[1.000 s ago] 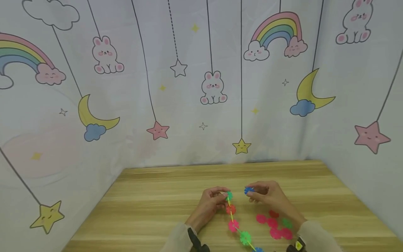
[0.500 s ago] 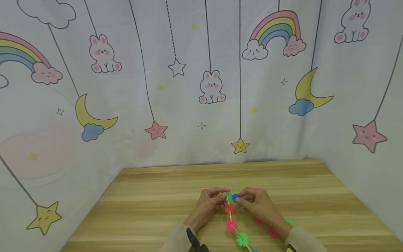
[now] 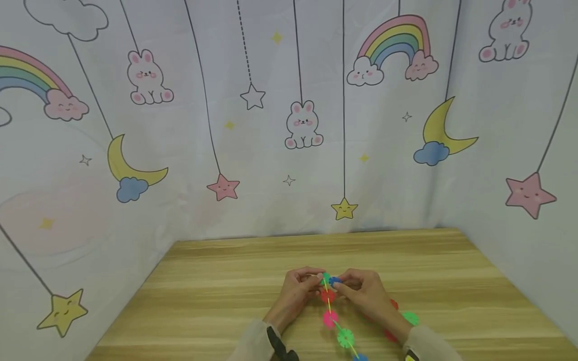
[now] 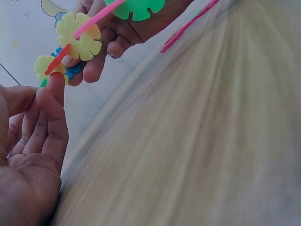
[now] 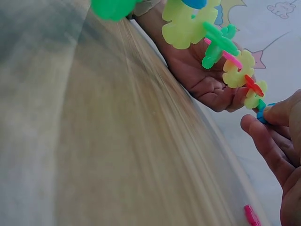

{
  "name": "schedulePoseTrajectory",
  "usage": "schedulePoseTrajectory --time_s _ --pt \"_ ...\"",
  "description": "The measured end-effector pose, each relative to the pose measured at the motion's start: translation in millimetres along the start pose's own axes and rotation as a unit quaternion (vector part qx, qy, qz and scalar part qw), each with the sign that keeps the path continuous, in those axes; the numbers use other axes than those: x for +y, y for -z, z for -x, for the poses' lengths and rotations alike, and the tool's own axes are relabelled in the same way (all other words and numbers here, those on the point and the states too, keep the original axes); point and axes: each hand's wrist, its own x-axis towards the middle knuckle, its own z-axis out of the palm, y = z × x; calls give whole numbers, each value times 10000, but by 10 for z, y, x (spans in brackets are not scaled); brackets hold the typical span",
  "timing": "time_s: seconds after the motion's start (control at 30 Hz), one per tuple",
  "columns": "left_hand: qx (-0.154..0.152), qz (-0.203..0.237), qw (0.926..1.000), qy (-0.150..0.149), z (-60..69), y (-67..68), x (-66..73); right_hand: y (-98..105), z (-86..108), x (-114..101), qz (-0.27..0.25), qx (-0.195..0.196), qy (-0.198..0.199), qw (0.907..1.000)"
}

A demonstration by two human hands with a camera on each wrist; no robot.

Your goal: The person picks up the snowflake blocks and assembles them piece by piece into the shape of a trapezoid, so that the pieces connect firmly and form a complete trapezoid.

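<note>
Observed a chain of multicoloured notched plastic discs (image 3: 330,319), far end raised above a wood-grain tabletop (image 3: 235,281). Noted its green end disc (image 3: 326,279) pinched by the left hand (image 3: 295,293). Noted a round blue notched plastic disc (image 3: 335,281) pinched by the right hand (image 3: 367,291), near the left, touching the green one. Found further red disc (image 3: 394,304) and green disc (image 3: 410,319) beside the right forearm (image 3: 392,317).

loose discs (image 3: 410,319) on table (image 3: 212,291) right of disc chain (image 3: 330,319), backdrop (image 3: 253,150) behind
</note>
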Motion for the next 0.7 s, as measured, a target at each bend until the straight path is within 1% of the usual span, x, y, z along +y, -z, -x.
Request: schedulePoseTrajectory --time_s 0.1,0.23,0.37,0.47,0.57,0.7 --pt "5 17 10000 -16 -9 7 -8 -7 2 -2 21 26 -21 10000" --pt "25 102 9999 -9 -7 -19 -12 -8 12 6 83 81 102 9999" --pt "136 184 9997 39 3 -68 -10 -18 17 29 163 282 352 9989" --pt "220 187 9996 22 7 -103 1 -36 9 40 317 490 545 9968" --pt "280 192 9994 -16 9 -128 13 -57 -2 39 412 645 564 9955" --pt "344 224 9992 -15 11 -145 9 -73 3 29 485 697 398 9956"
